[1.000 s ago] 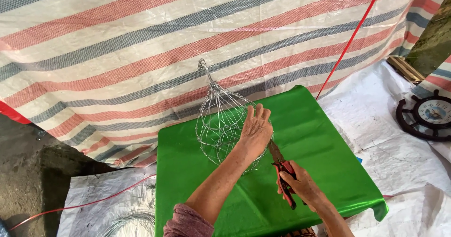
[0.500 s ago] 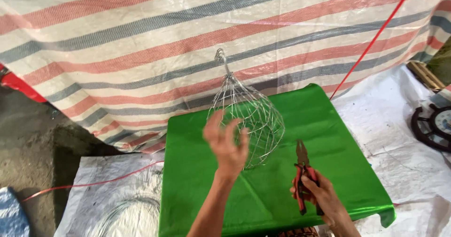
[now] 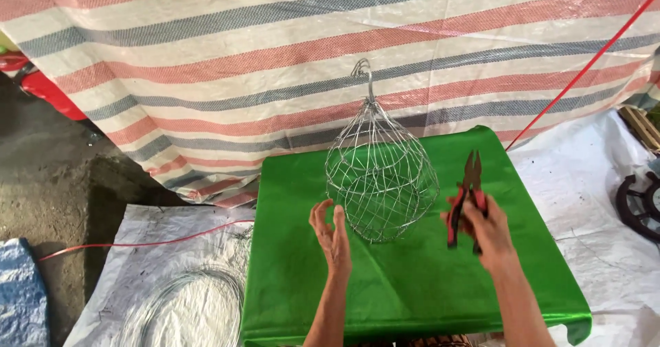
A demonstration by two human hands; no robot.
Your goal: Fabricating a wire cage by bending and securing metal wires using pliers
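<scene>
The wire basket (image 3: pixel 380 182) stands upright on the green table (image 3: pixel 289 278), its long axis vertical, hook end up against the striped tarp (image 3: pixel 206 65). The left hand (image 3: pixel 332 235) hovers just left of the basket, fingers spread and loose, gripping nothing, not quite touching the wire. The right hand (image 3: pixel 485 227) sits just right of the basket, clenched around 1 pair of red-handled pliers (image 3: pixel 467 197), tips pointing up. The left hand is nearer. A wire coil (image 3: pixel 182 306) lies left of the table.

Striped tarp (image 3: pixel 206 79) behind green table (image 3: pixel 412 285)
</scene>
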